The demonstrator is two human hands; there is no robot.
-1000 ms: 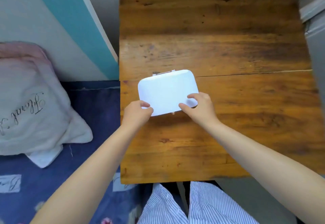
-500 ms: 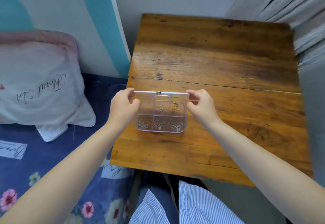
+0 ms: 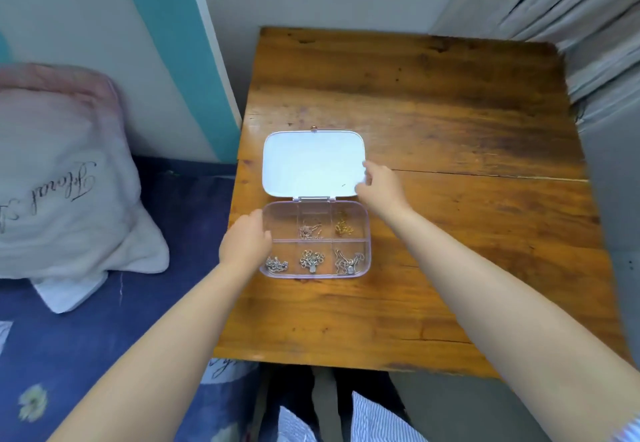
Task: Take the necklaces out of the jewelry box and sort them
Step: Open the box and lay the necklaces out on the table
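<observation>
A clear plastic jewelry box [image 3: 281, 214] lies open on the wooden table [image 3: 450, 122]. Its white lid [image 3: 311, 164] is folded flat away from me. The box has six compartments. A gold necklace [image 3: 343, 227] and a pinkish one [image 3: 310, 231] lie in the back row; silver necklaces [image 3: 311, 260] fill the front row. The back left compartment looks bare. My left hand [image 3: 244, 242] rests against the box's left wall. My right hand [image 3: 379, 187] touches the lid's right edge with its fingertips.
The table's left edge borders a bed with a dark blue floral cover [image 3: 69, 355] and a white pillow [image 3: 59, 178]. Grey curtains [image 3: 571, 8] hang at the back right. Striped trousers [image 3: 374, 424] show below the table's near edge.
The closed box was opened: the lid swung up and now lies flat on the table. My left hand dropped from the lid to the box's side.
</observation>
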